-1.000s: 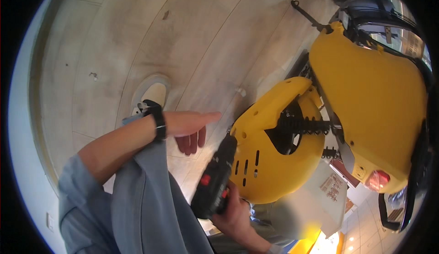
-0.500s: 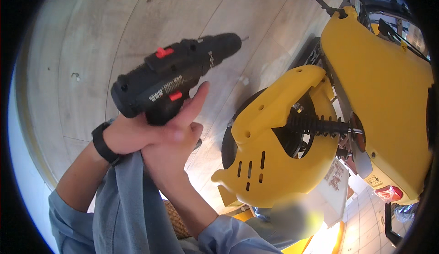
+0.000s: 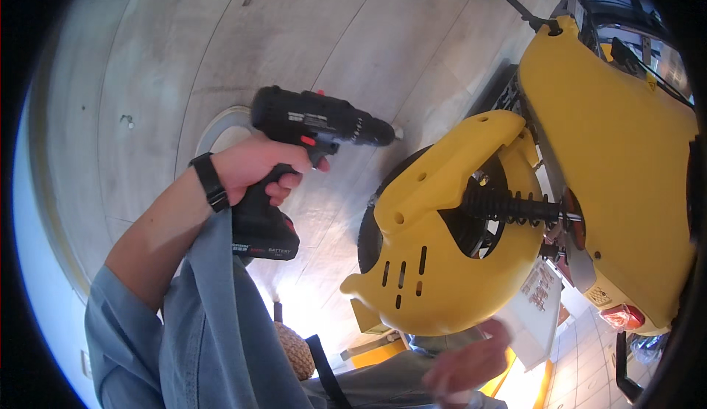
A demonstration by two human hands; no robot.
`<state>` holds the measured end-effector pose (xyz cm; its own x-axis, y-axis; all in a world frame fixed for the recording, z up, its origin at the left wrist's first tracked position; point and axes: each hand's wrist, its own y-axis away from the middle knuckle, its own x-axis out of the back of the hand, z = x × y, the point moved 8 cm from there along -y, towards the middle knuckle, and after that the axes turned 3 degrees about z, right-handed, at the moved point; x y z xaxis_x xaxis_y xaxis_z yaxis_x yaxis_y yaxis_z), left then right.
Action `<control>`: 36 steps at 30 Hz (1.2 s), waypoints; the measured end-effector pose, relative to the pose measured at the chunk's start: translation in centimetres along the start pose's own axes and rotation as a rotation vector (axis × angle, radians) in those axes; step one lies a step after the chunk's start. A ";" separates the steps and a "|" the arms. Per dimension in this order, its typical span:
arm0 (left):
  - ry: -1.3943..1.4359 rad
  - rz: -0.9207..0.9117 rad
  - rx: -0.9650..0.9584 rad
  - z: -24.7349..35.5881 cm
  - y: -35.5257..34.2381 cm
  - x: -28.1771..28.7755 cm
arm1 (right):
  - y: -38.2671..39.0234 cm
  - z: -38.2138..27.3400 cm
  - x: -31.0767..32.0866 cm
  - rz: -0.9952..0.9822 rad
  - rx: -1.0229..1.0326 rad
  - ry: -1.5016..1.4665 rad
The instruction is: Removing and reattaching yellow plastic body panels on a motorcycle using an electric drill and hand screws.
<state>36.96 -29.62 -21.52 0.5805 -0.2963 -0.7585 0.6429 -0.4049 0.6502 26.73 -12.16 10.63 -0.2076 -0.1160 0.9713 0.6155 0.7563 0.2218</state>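
holding the black cordless drill (image 3: 324, 118) is now the work of the left hand (image 3: 254, 162), its fingers wrapped firmly around the handle; one second ago the right hand (image 3: 471, 365) carried this drill, so it has changed sides. the drill is at 11 o'clock from the centre of the view, its chuck (image 3: 377, 132) pointing to about 4 o'clock, and its battery pack (image 3: 265, 241) hangs toward 7 o'clock. the yellow rear fender (image 3: 456, 280), at 4 o'clock, is apart from the chuck, and the coil-spring shock absorber (image 3: 515, 209) is at 3 o'clock. the right hand has moved to 5 o'clock, blurred, so i cannot tell if its grip is wide or narrow. in my judgement, this change leaves it free of the drill, and the fender is not being drilled.
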 end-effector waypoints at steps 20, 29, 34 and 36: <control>-0.224 -0.169 0.104 -1.1 -3.8 -2.2 | 0.8 12.7 -3.5 0.458 -0.651 -0.568; -0.432 -0.150 0.127 1.9 -3.7 -2.4 | -0.2 10.7 -2.8 0.308 -0.551 -0.257; -0.416 -0.174 0.117 2.0 -4.2 -2.3 | -0.4 10.7 -2.7 0.365 -0.539 -0.378; -0.399 -0.150 0.097 1.3 -3.9 -2.0 | 0.0 11.4 -3.4 0.390 -0.507 -0.417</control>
<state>32.58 -28.56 -22.59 0.2334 -0.5309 -0.8146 0.6448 -0.5426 0.5384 18.82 -4.42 6.39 -0.1119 0.4276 0.8970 0.9559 0.2929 -0.0203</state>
